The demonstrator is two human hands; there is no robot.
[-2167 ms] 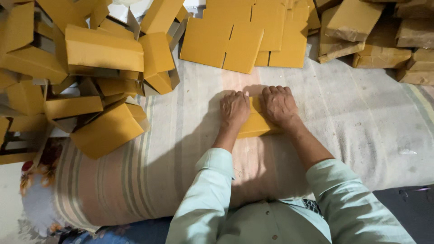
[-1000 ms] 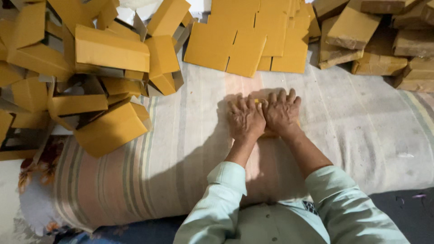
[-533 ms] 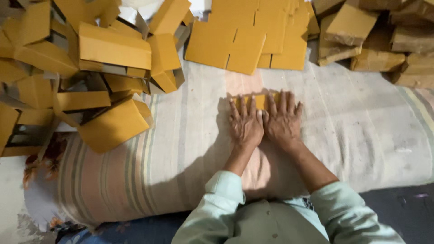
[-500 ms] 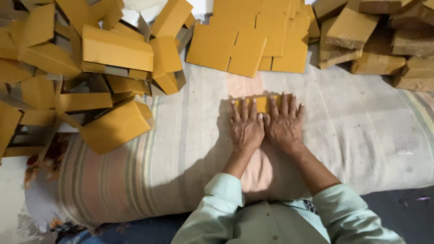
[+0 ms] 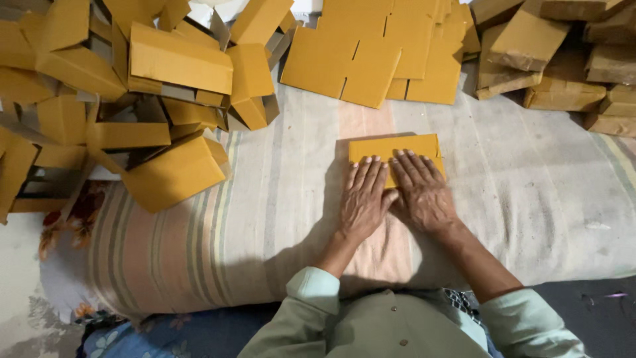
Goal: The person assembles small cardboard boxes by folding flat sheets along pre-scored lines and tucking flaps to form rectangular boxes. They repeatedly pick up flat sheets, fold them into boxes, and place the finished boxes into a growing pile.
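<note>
A flat yellow cardboard piece (image 5: 395, 147) lies on the striped cloth (image 5: 278, 199) in front of me. My left hand (image 5: 363, 199) rests palm down on its near left part, fingers spread. Beside it, my right hand (image 5: 421, 192) presses flat on the near right part of the same piece. The two thumbs touch. Only the far strip of the cardboard shows beyond my fingertips.
A heap of folded yellow boxes (image 5: 132, 99) fills the left side. Flat unfolded yellow blanks (image 5: 377, 53) lie at the far middle. Tied brown bundles (image 5: 563, 59) are stacked at the far right. A floral cloth (image 5: 59, 292) lies at the lower left.
Both hands have slid toward me along the cardboard piece, flattening out, so more of its far edge now shows beyond my fingertips.
</note>
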